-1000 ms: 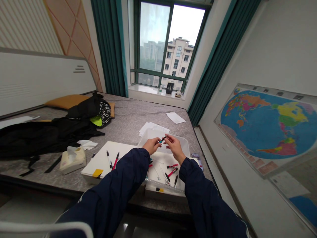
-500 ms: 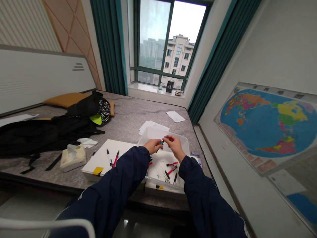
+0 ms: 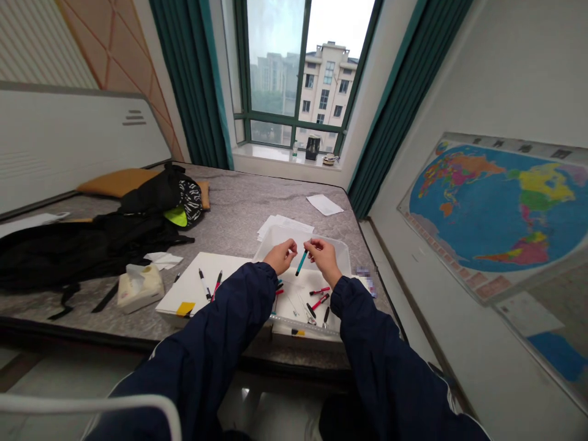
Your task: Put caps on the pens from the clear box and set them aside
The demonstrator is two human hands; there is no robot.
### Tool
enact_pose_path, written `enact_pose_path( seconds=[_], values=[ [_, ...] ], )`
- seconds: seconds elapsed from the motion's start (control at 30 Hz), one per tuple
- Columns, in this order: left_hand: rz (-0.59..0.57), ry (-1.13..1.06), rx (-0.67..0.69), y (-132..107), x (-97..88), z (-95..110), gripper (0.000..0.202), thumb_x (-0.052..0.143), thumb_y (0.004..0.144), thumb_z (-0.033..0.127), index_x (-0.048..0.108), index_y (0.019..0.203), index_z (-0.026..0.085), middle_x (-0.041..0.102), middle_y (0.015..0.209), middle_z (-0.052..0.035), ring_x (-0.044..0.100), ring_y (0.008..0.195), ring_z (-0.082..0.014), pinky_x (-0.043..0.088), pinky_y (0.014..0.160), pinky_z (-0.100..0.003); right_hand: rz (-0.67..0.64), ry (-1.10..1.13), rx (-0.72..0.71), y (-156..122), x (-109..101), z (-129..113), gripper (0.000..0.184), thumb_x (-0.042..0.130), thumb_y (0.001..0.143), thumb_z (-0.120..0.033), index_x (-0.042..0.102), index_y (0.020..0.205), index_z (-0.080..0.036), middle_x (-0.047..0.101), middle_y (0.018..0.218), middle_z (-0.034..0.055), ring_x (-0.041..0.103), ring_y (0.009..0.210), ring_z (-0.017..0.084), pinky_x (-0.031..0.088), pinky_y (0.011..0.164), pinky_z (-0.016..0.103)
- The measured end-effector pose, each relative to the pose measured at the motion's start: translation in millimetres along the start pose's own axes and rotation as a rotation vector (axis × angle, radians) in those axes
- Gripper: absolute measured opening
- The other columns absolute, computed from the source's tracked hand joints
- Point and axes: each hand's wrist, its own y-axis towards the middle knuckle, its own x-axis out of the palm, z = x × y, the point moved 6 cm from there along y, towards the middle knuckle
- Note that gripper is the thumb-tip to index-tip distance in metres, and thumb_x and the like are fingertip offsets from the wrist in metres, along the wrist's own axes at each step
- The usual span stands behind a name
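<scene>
A teal pen barrel with a dark end hangs slanted from the fingertips of my right hand, which is closed on its upper end. Just to the left, my left hand has its thumb and fingers pinched together, apart from the barrel; whatever they hold is too small to make out. Both hands are over the front of a translucent bin. Below them, red and black pen parts and thin refills lie scattered on a white box. A clear ruler runs along its front edge.
On another white box at left lie a white-and-black pen and a red-and-black pen. A tissue pack and black bag are further left. Papers lie behind the bin.
My hands have moved apart. The teal barrel, earlier between both hands, now hangs from my right hand alone. The view has shifted slightly.
</scene>
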Motion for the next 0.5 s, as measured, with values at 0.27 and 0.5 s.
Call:
enact_pose_path(
  seconds=[0.27, 0.5],
  values=[
    [0.04, 0.092, 0.201, -6.0, -10.7, 22.3, 0.055, 0.065, 0.075, 0.018, 0.052, 0.128, 0.026, 0.047, 0.128, -0.0091, 0.047, 0.119, -0.0245, 0.039, 0.103, -0.043, 0.009, 0.421, 0.292, -4.2, -1.2, 15.4, 0.034, 0.074, 0.072, -0.031, 0.057, 0.097, -0.016, 0.066, 0.074, 0.0026, 0.054, 0.051, 0.006, 0.046, 0.047, 0.016],
    [0.014, 0.131, 0.28, -17.4, -11.6, 38.4, 0.045, 0.057, 0.084, 0.017, 0.057, 0.127, 0.029, 0.037, 0.144, -0.0077, 0.051, 0.111, -0.0213, 0.044, 0.1, -0.043, -0.209, 0.504, 0.4, -18.8, 11.3, 16.7, 0.035, 0.079, 0.066, -0.032, 0.06, 0.092, -0.018, 0.064, 0.077, -0.0014, 0.055, 0.056, 0.006, 0.041, 0.048, 0.016]
  ],
)
